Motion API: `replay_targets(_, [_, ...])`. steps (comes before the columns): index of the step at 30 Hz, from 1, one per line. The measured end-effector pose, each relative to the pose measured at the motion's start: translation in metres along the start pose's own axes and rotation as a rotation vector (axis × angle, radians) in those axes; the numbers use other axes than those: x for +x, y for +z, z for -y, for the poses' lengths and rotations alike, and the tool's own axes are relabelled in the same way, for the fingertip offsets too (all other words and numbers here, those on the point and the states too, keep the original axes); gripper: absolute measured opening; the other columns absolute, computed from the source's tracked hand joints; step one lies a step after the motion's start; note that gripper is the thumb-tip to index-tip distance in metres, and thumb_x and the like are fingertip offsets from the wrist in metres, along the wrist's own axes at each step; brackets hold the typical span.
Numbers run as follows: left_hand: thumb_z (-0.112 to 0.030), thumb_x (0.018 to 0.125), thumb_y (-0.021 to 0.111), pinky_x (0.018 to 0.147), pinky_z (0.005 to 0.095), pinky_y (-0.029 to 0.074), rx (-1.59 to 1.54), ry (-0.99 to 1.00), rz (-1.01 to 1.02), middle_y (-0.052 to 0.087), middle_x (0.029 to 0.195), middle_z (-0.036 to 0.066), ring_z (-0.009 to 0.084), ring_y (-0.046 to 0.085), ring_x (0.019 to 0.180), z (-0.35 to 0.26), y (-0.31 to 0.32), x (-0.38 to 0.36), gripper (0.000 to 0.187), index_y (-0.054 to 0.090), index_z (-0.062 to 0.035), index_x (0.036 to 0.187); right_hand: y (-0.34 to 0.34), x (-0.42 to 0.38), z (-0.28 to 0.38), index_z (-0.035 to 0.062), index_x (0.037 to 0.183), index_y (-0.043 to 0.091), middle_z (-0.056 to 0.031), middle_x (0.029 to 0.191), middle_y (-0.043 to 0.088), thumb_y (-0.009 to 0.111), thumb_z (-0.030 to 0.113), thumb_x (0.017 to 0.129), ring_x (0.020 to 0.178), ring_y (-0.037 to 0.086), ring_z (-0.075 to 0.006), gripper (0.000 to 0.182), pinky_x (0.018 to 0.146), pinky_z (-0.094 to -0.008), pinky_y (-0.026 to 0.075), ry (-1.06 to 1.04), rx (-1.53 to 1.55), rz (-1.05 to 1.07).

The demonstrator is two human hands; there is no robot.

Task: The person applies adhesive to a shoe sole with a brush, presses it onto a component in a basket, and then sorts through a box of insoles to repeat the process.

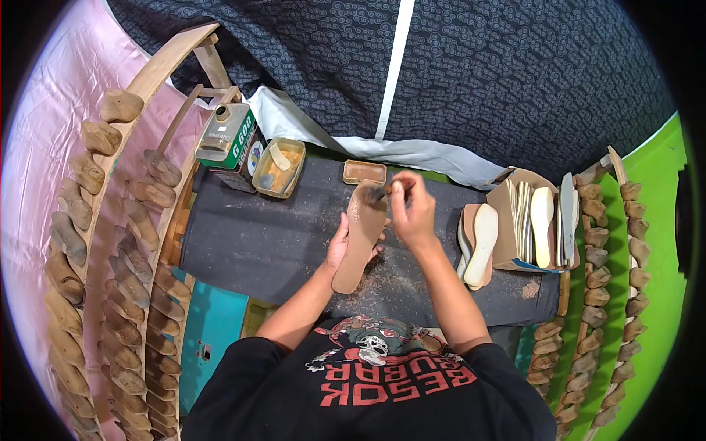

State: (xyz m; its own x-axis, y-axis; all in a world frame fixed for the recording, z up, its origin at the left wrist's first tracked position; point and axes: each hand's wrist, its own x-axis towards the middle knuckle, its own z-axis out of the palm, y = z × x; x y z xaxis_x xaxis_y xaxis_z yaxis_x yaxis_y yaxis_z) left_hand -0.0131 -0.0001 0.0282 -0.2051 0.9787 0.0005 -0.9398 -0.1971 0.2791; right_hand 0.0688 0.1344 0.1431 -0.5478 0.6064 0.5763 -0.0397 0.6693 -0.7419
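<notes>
A long brown shoe sole (358,246) lies tilted across my left hand (340,246), whose thumb shows at its left edge and fingertips at its right. Pinched in my right hand (413,208) is a small dark brush (376,194), its tip at the upper part of the sole, where pale crumbs cling. Just beyond the sole's top end stands a small rectangular tray (365,172) with brown contents. Dark cloth covers the table (243,228) beneath, and brown shavings are scattered over it.
At the back left are a G 600 metal can (224,140) and a tub (280,167) of yellowish material. Pale insoles (482,239) lie on the right beside a cardboard box (504,213) of more insoles. Racks of wooden shoe lasts (121,106) flank both sides.
</notes>
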Motion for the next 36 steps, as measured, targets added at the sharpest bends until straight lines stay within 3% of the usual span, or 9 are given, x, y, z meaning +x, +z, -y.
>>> replay_targets(3, [-0.066,0.103,0.03,0.087,0.0383,0.055,0.004,-0.011,0.051,0.051,0.146,0.017,0.0232,0.063,0.108,-0.002,-0.004,-0.002,0.079,0.04,-0.0054,0.153,0.0,0.025,-0.036,0.0007,0.112,0.061,-0.0114,0.085,0.07,0.059,0.011,0.101,0.072,0.068,-0.0168,0.015,0.067,-0.0323,0.054,0.009,-0.039,-0.141])
replay_targets(6, [-0.066,0.103,0.029,0.089,0.038,0.056,-0.019,0.003,-0.04,0.047,0.152,0.016,0.0229,0.063,0.109,-0.001,-0.003,-0.009,0.079,0.037,-0.0068,0.155,0.009,0.043,-0.074,0.0008,0.113,0.061,-0.0114,0.085,0.071,0.059,0.015,0.102,0.075,0.069,-0.0178,0.018,0.069,-0.032,0.054,0.224,0.112,-0.116])
replay_targets(11, [-0.067,0.103,0.026,0.086,0.0375,0.058,0.034,0.058,-0.048,0.042,0.157,0.012,0.0221,0.064,0.109,-0.006,-0.001,-0.015,0.079,0.035,-0.009,0.156,0.04,0.027,-0.136,-0.0011,0.112,0.062,-0.0158,0.089,0.073,0.059,0.017,0.101,0.08,0.073,-0.0244,0.021,0.073,-0.0363,0.056,0.274,0.014,-0.014])
replay_targets(14, [-0.068,0.103,0.024,0.083,0.0368,0.059,0.027,0.078,-0.013,0.041,0.159,0.01,0.0219,0.065,0.106,-0.012,-0.005,-0.017,0.08,0.035,-0.0099,0.157,0.05,0.014,-0.137,-0.0004,0.113,0.063,-0.0209,0.094,0.073,0.058,0.017,0.101,0.088,0.074,-0.0302,0.022,0.078,-0.0394,0.056,0.364,-0.034,0.059])
replay_targets(22, [-0.068,0.103,0.021,0.081,0.0357,0.059,0.074,0.129,-0.031,0.04,0.16,0.01,0.0216,0.066,0.1,-0.019,0.001,-0.015,0.079,0.034,-0.0121,0.158,0.042,0.017,-0.125,0.001,0.116,0.065,-0.0196,0.093,0.074,0.059,0.018,0.1,0.085,0.074,-0.0266,0.024,0.077,-0.0372,0.056,0.328,-0.074,0.032])
replay_targets(24, [-0.068,0.103,0.022,0.08,0.0359,0.059,0.055,0.12,-0.049,0.043,0.158,0.01,0.0216,0.066,0.1,-0.02,0.002,-0.013,0.079,0.035,-0.0119,0.157,0.035,0.025,-0.113,0.0012,0.118,0.065,-0.0125,0.092,0.073,0.059,0.018,0.102,0.081,0.07,-0.0177,0.024,0.075,-0.0329,0.056,0.334,0.015,-0.018])
replay_targets(28, [-0.068,0.103,0.024,0.079,0.0363,0.059,0.119,0.099,-0.121,0.047,0.154,0.009,0.0222,0.067,0.101,-0.019,0.003,-0.008,0.078,0.036,-0.0107,0.155,0.015,0.036,-0.078,-0.0002,0.119,0.065,-0.0047,0.095,0.069,0.057,0.017,0.106,0.082,0.064,-0.0087,0.023,0.072,-0.0251,0.054,0.323,0.318,-0.048])
replay_targets(33, [-0.068,0.102,0.03,0.077,0.0362,0.058,0.144,0.038,-0.173,0.066,0.124,0.012,0.025,0.069,0.098,-0.014,-0.007,-0.002,0.076,0.048,-0.0077,0.145,-0.007,0.033,-0.026,0.0011,0.12,0.063,-0.0039,0.094,0.068,0.052,0.013,0.107,0.081,0.062,-0.0079,0.021,0.073,-0.0239,0.051,0.185,0.324,0.03])
replay_targets(36, [-0.069,0.102,0.032,0.077,0.0358,0.059,0.177,0.037,-0.191,0.069,0.113,0.011,0.0256,0.07,0.095,-0.008,-0.002,0.0,0.075,0.052,-0.0069,0.14,-0.013,0.033,-0.009,-0.0002,0.115,0.064,-0.0056,0.089,0.068,0.057,0.011,0.103,0.073,0.062,-0.0092,0.017,0.067,-0.0258,0.051,-0.01,0.114,0.132])
